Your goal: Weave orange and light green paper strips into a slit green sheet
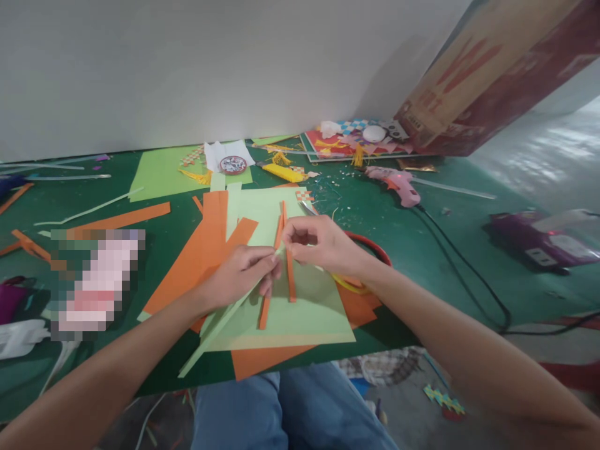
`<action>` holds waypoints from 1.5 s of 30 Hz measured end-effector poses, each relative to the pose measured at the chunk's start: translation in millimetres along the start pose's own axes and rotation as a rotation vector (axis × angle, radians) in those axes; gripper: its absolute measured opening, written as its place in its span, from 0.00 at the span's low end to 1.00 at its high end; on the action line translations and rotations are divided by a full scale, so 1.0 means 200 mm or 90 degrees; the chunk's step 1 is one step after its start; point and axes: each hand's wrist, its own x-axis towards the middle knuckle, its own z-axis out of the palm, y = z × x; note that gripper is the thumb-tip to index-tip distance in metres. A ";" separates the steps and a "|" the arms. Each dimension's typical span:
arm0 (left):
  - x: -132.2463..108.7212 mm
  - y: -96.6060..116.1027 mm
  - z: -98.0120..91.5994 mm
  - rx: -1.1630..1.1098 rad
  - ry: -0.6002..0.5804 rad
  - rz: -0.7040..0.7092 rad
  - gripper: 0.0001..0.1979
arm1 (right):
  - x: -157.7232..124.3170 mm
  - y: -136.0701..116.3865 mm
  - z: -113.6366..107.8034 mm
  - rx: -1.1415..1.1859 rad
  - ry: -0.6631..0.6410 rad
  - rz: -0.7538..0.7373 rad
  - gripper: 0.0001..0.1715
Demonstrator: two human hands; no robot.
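Observation:
Over a light green paper sheet (pixel 319 319), my left hand (pixel 241 275) is closed round a long light green paper strip (pixel 218 328), which trails down to the left past the table edge side of the sheet. My right hand (pixel 321 240) is curled in a pinch at the strip's upper end, close against the left fingertips; the exact contact is partly hidden by the fingers. Beneath the hands, narrow folded orange paper strips (pixel 291 281) lie on the sheet. Wider orange paper pieces (pixel 213 231) are at the left.
Scissors with red and yellow handles (pixel 375 244) lie partly under my right forearm. Behind are a yellow craft knife (pixel 284 173) and a pink glue gun (pixel 396 185) with its black cord. A purple power socket (pixel 539 244) is at the right; a cardboard box (pixel 487 81) stands behind.

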 end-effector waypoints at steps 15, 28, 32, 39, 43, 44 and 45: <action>0.00 0.01 -0.01 0.025 0.017 -0.006 0.14 | 0.01 0.02 -0.02 0.098 -0.085 0.031 0.10; 0.00 0.01 -0.01 0.011 0.019 -0.012 0.15 | 0.01 0.01 -0.02 0.084 -0.072 0.056 0.10; 0.00 0.02 0.00 0.032 0.024 -0.012 0.15 | 0.01 0.02 -0.02 0.085 -0.068 0.047 0.12; 0.00 0.01 0.00 0.031 0.031 -0.023 0.17 | 0.01 0.02 -0.02 0.114 -0.053 0.042 0.14; 0.00 0.01 0.00 0.032 0.031 -0.023 0.17 | 0.00 0.01 -0.01 0.139 -0.063 0.050 0.17; 0.00 0.01 0.00 0.030 0.029 -0.023 0.17 | 0.00 0.01 0.00 0.150 -0.060 0.050 0.17; 0.00 0.01 0.00 0.027 0.025 -0.025 0.17 | 0.00 0.01 0.00 0.162 -0.058 0.052 0.18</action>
